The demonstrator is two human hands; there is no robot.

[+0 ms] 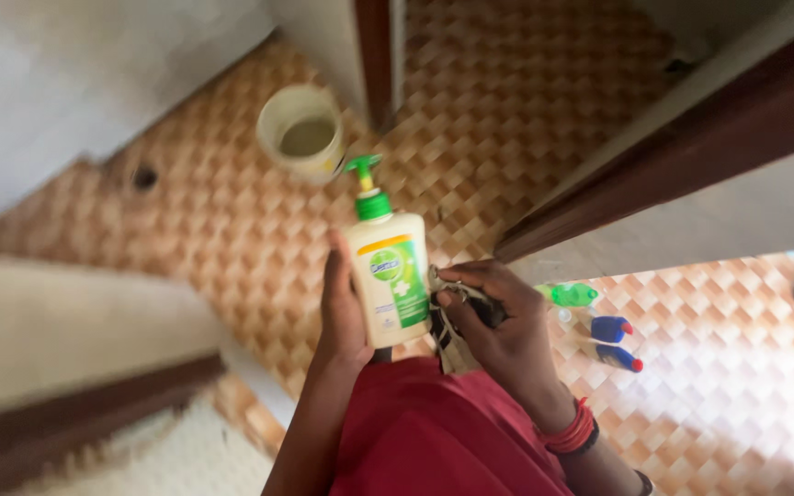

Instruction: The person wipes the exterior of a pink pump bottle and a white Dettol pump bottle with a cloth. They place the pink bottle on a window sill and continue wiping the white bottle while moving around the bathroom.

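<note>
The left hand (342, 308) holds a pale pump bottle (388, 276) upright, fingers behind it, its green pump head at twelve o'clock. Just beside it at three o'clock, the right hand (498, 326) closes its grip on a bunch of keys (448, 308) (partly hidden by the fingers). Farther toward three o'clock, spray bottles (599, 326) lie on the woven-pattern floor (507, 101). A white bucket (303, 133) stands at eleven o'clock.
</note>
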